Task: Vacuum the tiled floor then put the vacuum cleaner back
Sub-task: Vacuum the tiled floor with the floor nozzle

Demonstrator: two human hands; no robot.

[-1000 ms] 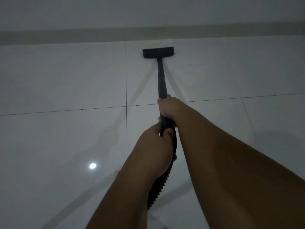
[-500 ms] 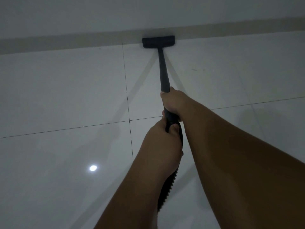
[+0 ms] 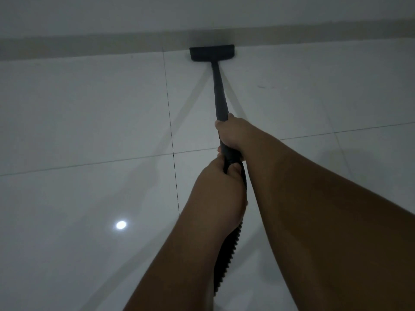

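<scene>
A black vacuum wand [image 3: 219, 95] runs from my hands to its flat floor head [image 3: 212, 52], which lies on the white tiled floor [image 3: 89, 108] right against the skirting. My right hand [image 3: 233, 133] grips the wand higher up. Just below it, my left hand [image 3: 221, 187] grips the handle end, where the ribbed black hose [image 3: 226, 254] drops away between my forearms. The vacuum cleaner's body is out of view.
A beige skirting strip [image 3: 89, 44] runs along the foot of the pale wall [image 3: 157, 12] at the far side. Dark grout lines cross the glossy tiles. A ceiling light is mirrored as a bright spot [image 3: 121, 224] on the floor at the lower left.
The floor head has slid forward across the tile until it meets the skirting. Both hands have travelled forward with the wand, keeping their grip.
</scene>
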